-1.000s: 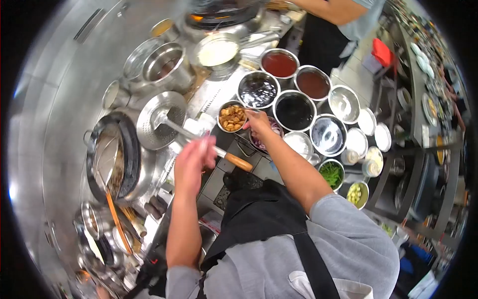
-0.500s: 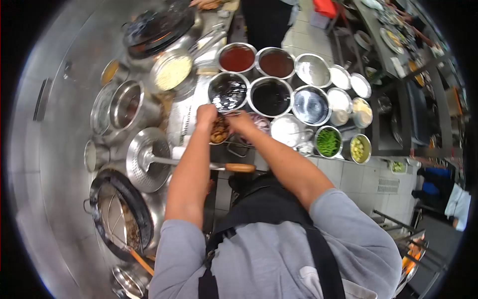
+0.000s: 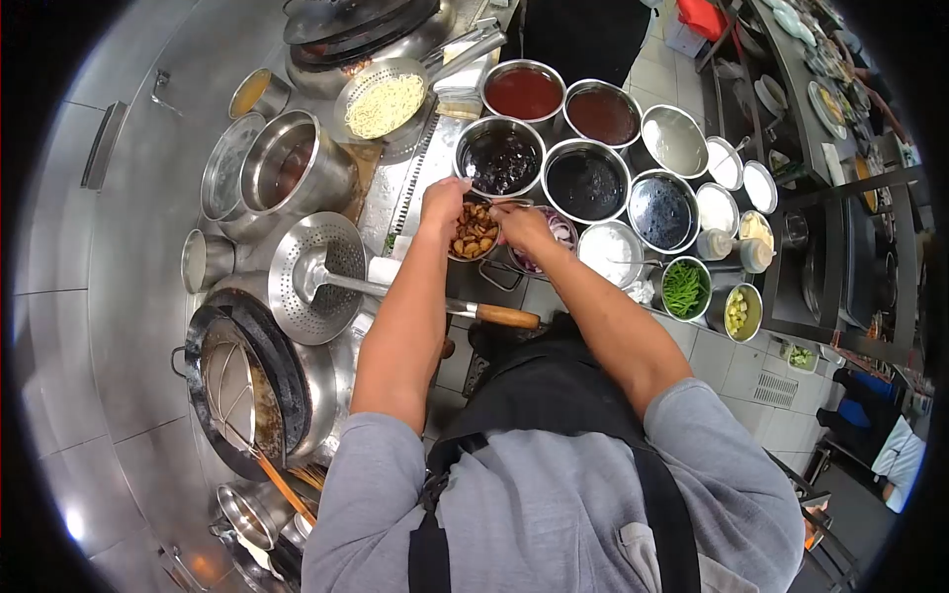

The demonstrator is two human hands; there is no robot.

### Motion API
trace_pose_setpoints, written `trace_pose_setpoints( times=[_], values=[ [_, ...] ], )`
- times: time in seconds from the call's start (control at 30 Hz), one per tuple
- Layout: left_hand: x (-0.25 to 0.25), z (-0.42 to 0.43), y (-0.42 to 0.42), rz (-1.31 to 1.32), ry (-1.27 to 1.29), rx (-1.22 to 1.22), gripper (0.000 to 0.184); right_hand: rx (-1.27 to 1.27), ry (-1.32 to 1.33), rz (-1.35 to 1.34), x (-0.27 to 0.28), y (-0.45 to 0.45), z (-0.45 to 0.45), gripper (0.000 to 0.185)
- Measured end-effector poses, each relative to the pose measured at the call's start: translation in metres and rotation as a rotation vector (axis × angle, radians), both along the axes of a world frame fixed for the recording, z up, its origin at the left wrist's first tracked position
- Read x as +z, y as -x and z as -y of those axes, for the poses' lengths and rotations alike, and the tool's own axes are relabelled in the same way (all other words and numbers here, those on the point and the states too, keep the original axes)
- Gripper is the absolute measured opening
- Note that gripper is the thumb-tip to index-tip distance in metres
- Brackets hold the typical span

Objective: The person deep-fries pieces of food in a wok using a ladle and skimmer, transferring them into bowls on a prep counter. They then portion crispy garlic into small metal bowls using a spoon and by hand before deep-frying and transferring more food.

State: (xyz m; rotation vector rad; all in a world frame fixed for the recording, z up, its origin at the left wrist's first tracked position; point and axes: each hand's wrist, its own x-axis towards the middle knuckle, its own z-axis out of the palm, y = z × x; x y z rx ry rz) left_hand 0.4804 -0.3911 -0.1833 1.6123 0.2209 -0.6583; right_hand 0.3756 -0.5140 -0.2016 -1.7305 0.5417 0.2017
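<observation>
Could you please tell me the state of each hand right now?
Left hand: fingers curled at the rim of the bowl of browned pieces; grip unclear.
Right hand: curled at that bowl's other side; grip cannot be told.

The metal counter (image 3: pixel 391 196) (a crowded one) carries a steel pot (image 3: pixel 334 185) and open containers (image 3: pixel 585 221) of dark or red liquid.

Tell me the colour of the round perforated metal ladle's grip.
The cylindrical wooden grip is orange-brown; it shows best in the head view.

A wire strainer (image 3: pixel 235 400) with a wooden handle lies in a dark wok (image 3: pixel 285 371).
</observation>
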Motion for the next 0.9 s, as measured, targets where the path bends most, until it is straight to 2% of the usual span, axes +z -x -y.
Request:
trace_pose_setpoints(
  times=[0.07, 0.1, 0.2, 0.23, 0.33, 0.37, 0.47, 0.53, 0.6, 0.67, 0.73, 0.8, 0.87, 0.9],
  values=[
    [-0.004, 0.001, -0.004, 0.017, -0.016, -0.029, 0.022, 0.137, 0.206, 0.014, 0.003, -0.002, 0.005, 0.038],
    [-0.005, 0.002, -0.004, 0.09, -0.109, -0.047, 0.023, 0.094, 0.162, 0.024, 0.007, 0.002, 0.004, 0.043],
    [0.006, 0.003, 0.001, 0.324, -0.354, -0.073, 0.025, 0.084, 0.053, -0.206, 0.025, 0.003, 0.007, 0.044],
    [-0.002, 0.002, -0.007, 0.295, -0.424, -0.076, 0.03, 0.105, 0.024, -0.255, 0.034, 0.002, 0.008, 0.042],
    [-0.01, -0.006, -0.013, 0.216, -0.399, -0.119, 0.033, -0.016, -0.119, -0.143, 0.036, 0.018, 0.009, 0.044],
    [0.01, -0.006, -0.003, 0.199, -0.453, -0.094, 0.038, 0.096, -0.06, -0.097, 0.041, 0.025, 0.015, 0.05],
    [0.008, -0.025, 0.0, 0.333, -0.511, -0.077, 0.042, 0.089, 0.069, 0.052, 0.072, 0.073, 0.02, 0.051],
    [0.032, -0.035, 0.012, 0.39, -0.615, -0.113, 0.047, 0.114, 0.078, 0.155, 0.073, 0.109, 0.031, 0.051],
    [0.065, -0.047, 0.038, 0.53, -0.7, -0.14, 0.048, 0.191, 0.15, 0.089, 0.083, 0.146, 0.042, 0.048],
    [0.087, -0.059, 0.07, 0.711, -0.561, -0.051, 0.042, 0.303, 0.147, 0.14, 0.05, 0.183, 0.056, 0.044],
    [0.114, -0.062, 0.114, 0.838, -0.41, 0.035, 0.038, 0.376, 0.258, 0.084, 0.013, 0.215, 0.067, 0.04],
    [0.144, -0.058, 0.169, 0.697, -0.275, 0.002, 0.032, 0.38, 0.208, -0.159, -0.04, 0.236, 0.083, 0.041],
    [0.133, -0.066, 0.216, 0.558, -0.082, -0.213, 0.032, 0.192, -0.046, -0.511, -0.105, 0.25, 0.101, 0.048],
    [0.132, -0.065, 0.238, 0.475, -0.07, -0.304, 0.032, -0.005, -0.131, -0.592, -0.119, 0.252, 0.103, 0.056]
  ],
)
